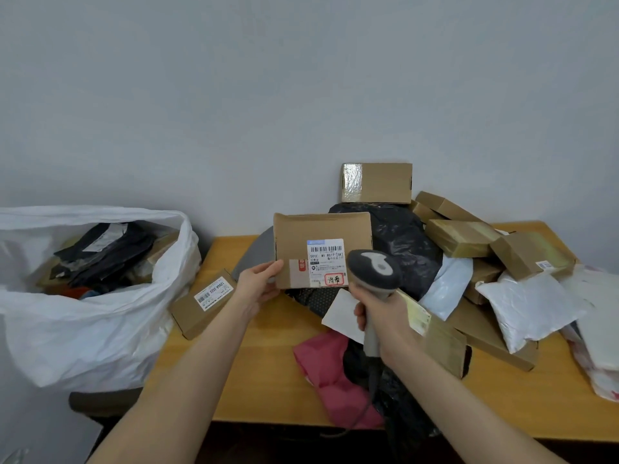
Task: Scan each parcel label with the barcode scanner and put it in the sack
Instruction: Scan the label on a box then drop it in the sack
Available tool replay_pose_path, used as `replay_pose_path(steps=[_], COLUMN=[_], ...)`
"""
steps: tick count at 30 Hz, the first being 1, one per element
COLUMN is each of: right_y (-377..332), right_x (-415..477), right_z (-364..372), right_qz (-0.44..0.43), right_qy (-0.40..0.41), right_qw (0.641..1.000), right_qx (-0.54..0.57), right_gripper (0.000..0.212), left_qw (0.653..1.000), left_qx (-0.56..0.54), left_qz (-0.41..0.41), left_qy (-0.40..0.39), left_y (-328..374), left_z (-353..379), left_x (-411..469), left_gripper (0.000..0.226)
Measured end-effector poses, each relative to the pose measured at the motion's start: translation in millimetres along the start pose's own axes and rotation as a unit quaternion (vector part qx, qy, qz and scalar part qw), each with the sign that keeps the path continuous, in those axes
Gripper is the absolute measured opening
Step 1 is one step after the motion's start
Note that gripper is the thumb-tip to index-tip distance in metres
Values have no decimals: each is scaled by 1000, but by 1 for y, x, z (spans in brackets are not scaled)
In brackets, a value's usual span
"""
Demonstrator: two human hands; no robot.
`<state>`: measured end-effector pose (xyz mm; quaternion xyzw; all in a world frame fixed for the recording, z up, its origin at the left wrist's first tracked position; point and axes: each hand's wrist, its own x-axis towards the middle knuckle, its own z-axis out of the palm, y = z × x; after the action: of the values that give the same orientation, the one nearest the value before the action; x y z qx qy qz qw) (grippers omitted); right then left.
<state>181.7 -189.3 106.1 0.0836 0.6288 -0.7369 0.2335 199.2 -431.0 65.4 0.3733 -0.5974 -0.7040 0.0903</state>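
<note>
The left hand (259,286) pinched the cardboard parcel (321,249) upright above the worktop (268,373), the right hand's fingers (361,317) clamped the barcode scanner (373,279), whose head partly covered the label (326,261), so the scan might fail.

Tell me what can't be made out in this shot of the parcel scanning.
1. Head view: fine print on the white shipping label is too small to read.
2. Head view: the grey barcode scanner hides the lower right corner of the brown cardboard box; the scanner's window faces away.
3. Head view: the wall of the white plastic sack hides its lower contents; the frame's left edge cuts it off.
</note>
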Motion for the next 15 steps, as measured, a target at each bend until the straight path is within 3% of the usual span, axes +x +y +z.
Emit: replay_pose_path(steps=[15], right_y=[9], right_x=[-24], right_z=[3], right_qz=[-18], right_qy=[-15], right_qw=[996], right_qx=[-88], right_gripper=[26], left_qw=[999], left_qx=[38], left_qz=[8], left_qy=[28], left_y=[-26], left_z=[2], left_x=[10], left_gripper=[48])
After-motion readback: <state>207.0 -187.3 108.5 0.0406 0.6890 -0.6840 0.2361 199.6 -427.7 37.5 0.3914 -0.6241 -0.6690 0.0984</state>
